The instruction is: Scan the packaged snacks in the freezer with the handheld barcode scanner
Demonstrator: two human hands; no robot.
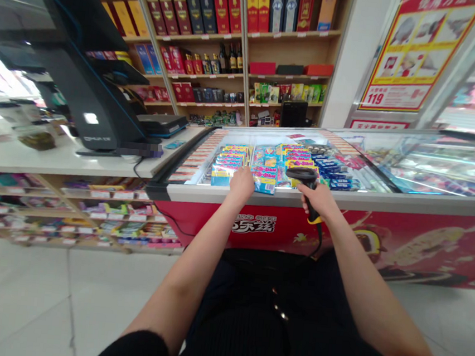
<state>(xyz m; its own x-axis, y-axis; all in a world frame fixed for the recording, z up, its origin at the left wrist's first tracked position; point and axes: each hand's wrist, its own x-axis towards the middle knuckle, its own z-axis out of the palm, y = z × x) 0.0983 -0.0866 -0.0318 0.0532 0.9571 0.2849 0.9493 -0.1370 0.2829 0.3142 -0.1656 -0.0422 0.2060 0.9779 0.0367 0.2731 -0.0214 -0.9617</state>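
Observation:
My left hand (242, 183) is closed at the front rim of a chest freezer, its fingers around the edge of a flat blue packet (264, 182) with pink lettering. The packet reaches past the hand on both sides and overlaps the freezer's front edge. A black handheld barcode scanner (302, 175) is gripped in my right hand (319, 201), its head tilted over the freezer toward the packet. From the bottom of its handle a dark cable hangs down. Behind both hands, rows of colourful ice cream packets (298, 155) lie inside the freezer.
The freezer's red front panel (207, 225) stands close to my body. To the left, a white counter (146, 169) carries a black checkout terminal (98, 97) and jars. Shelves of boxes and bottles (230, 60) rise behind. Freezer glass (444, 170) continues on the right.

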